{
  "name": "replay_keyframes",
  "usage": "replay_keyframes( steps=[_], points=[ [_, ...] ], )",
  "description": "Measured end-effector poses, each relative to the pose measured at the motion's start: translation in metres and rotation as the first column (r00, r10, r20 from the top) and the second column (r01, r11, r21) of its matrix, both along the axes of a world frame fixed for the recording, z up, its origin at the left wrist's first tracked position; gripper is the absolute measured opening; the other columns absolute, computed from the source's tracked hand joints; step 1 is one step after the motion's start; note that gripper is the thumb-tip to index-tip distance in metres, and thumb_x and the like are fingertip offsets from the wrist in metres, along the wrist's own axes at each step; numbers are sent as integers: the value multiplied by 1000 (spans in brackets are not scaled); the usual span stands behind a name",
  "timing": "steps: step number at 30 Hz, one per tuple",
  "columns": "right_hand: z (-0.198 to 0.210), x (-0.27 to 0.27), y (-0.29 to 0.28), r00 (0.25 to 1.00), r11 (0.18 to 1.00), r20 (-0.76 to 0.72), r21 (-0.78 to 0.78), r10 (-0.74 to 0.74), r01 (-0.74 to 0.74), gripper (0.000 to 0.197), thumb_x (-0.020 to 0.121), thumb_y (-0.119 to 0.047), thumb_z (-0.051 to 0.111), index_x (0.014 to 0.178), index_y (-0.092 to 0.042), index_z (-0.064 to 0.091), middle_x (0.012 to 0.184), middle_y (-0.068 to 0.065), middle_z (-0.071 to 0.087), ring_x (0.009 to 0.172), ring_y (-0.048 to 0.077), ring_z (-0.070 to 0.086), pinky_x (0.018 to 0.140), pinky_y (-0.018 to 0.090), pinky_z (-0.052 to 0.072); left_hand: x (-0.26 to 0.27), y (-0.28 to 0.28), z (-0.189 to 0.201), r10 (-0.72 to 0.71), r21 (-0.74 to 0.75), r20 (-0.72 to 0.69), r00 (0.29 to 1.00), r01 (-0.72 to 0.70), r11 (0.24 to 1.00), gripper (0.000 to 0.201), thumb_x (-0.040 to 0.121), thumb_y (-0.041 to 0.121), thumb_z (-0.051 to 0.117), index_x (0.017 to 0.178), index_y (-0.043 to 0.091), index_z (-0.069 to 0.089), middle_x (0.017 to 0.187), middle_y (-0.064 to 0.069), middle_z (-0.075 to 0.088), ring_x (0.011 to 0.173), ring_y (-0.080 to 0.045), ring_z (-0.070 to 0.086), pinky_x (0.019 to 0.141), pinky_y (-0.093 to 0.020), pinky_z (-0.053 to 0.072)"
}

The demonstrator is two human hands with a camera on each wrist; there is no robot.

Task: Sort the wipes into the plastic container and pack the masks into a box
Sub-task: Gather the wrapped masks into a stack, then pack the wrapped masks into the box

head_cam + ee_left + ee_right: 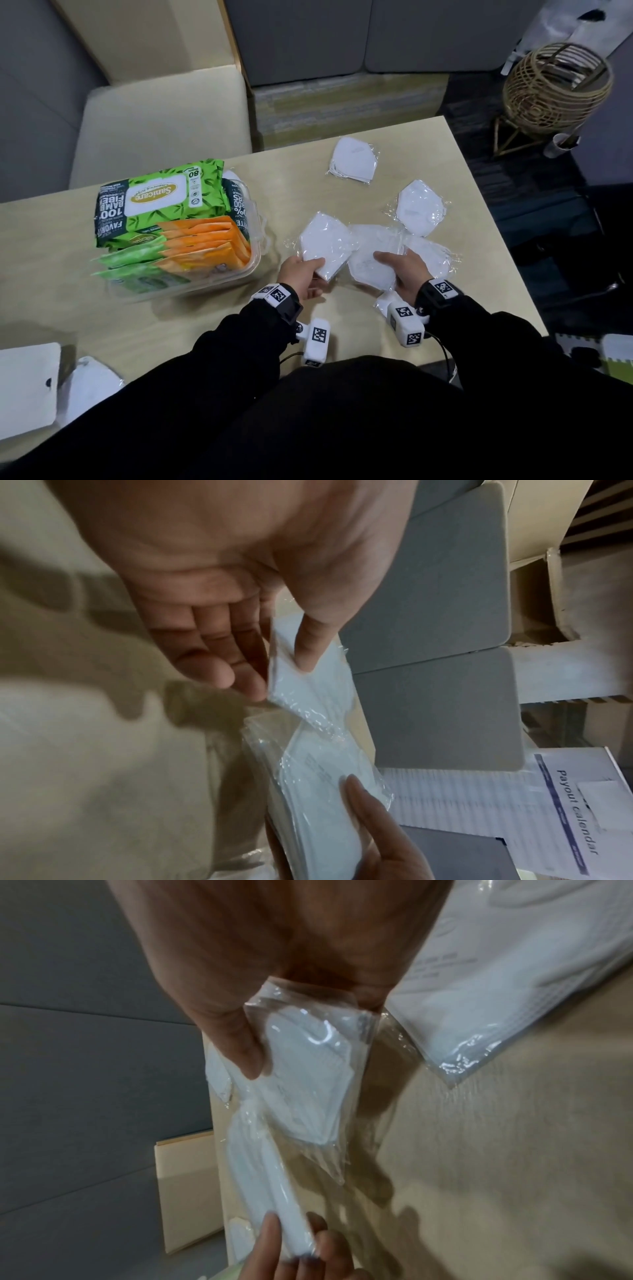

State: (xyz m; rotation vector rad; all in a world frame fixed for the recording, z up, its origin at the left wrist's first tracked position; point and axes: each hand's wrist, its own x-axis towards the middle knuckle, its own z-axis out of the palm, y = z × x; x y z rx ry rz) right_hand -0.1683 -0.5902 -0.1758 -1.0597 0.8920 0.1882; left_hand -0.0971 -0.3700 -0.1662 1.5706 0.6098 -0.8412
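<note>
White masks in clear wrap sit in both hands, just above the near middle of the beige table [144, 329]. The left hand [303, 277] pinches one mask [323, 245] by its near corner, thumb on top and fingers beneath, as the left wrist view shows with the thumb [308, 647] pressed onto the wrap. The right hand [404, 269] grips a second mask [371, 263], thumb laid across its top and fingers curled under; the right wrist view shows the thumb [240, 1047] clamping the crinkled wrap. The two held masks touch edge to edge between the hands, which are close but not joined. Another mask [433, 260] lies under and just right of the right hand, one more [419, 207] rests beyond it, and a fifth [354, 161] lies well apart toward the far edge. Left of the hands stands the clear container [255, 219], filled with a large green wipes pack [157, 202] at the back and upright orange packs [209, 240] and green packs [137, 260] in front. At the near left corner lies a white box [27, 387] with a mask [90, 383] beside it. A wicker basket [555, 85] stands on the floor beyond the table's right side.
</note>
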Motion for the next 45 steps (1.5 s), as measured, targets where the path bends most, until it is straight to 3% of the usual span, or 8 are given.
replay_keyframes(
  steps=[5, 9, 15, 19, 26, 31, 36, 45],
  points=[
    [-7, 2, 11, 998, 994, -45, -104, -47, 42, 46, 80, -9, 82, 122, -4, 66, 111, 18, 77, 102, 37, 75, 96, 58, 57, -6, 23, 1, 41, 25, -48, 998, -40, 999, 40, 97, 21, 71, 128, 4, 51, 96, -16, 62, 82, -33, 70, 65, -39, 58],
    [-16, 5, 16, 992, 944, -126, -327, 9, -50, 75, 55, -35, 91, 120, -10, 64, 111, 13, 76, 98, 31, 75, 94, 52, 60, -9, 38, 0, -25, 81, -5, 1000, 25, 996, 70, 95, 12, 69, 156, 17, 33, 94, -9, 70, 77, -25, 64, 57, -31, 45],
    [-7, 8, 37, 969, 825, -246, -540, 37, -169, 78, 73, -33, 88, 137, -6, 51, 113, 8, 64, 103, 29, 66, 94, 46, 57, -12, 50, 25, -299, 166, 39, 953, 289, 943, 51, 96, 19, 67, 142, 26, 45, 111, -11, 74, 58, -12, 62, 40, -17, 40],
    [1, 8, 48, 952, 747, -307, -633, 0, -204, 86, 77, -34, 85, 146, -6, 44, 128, 12, 60, 117, 33, 61, 99, 41, 51, -5, 58, 57, -466, 107, 221, 857, 453, 885, 31, 95, 20, 71, 124, 17, 64, 101, -10, 73, 71, -15, 66, 63, -27, 54],
    [68, 24, 87, 996, 711, 7, -700, -94, 72, 75, 83, -35, 83, 148, -17, 51, 149, 6, 54, 137, 23, 51, 117, 41, 40, 10, 104, 157, -456, -72, 498, 737, 559, 826, 18, 97, 11, 71, 115, 13, 70, 87, 0, 69, 81, -17, 70, 65, -24, 50],
    [169, 71, 192, 902, 833, 418, -534, 111, 145, 20, 88, -20, 76, 108, -21, 73, 106, 0, 71, 97, 14, 67, 80, 33, 57, 35, 215, 229, -98, -173, 653, 751, 273, 946, 14, 97, 7, 69, 108, 13, 73, 92, -8, 75, 78, -20, 70, 66, -30, 55],
    [238, 110, 331, 682, 904, 615, -391, 397, -174, 12, 91, -13, 72, 103, -13, 71, 95, 12, 74, 86, 24, 71, 69, 33, 57, 53, 368, 246, 169, -50, 741, 649, -199, 979, 11, 94, 15, 70, 99, 23, 75, 85, 3, 74, 78, -13, 69, 67, -23, 52],
    [165, 154, 552, 335, 398, 215, -455, 917, -796, 23, 88, -20, 81, 106, -15, 69, 93, 4, 69, 88, 18, 66, 82, 39, 54, 16, 568, 169, 342, 292, 642, 686, -632, 718, 31, 84, 8, 67, 109, 27, 71, 113, -4, 71, 105, -24, 68, 100, -42, 55]
  ],
)
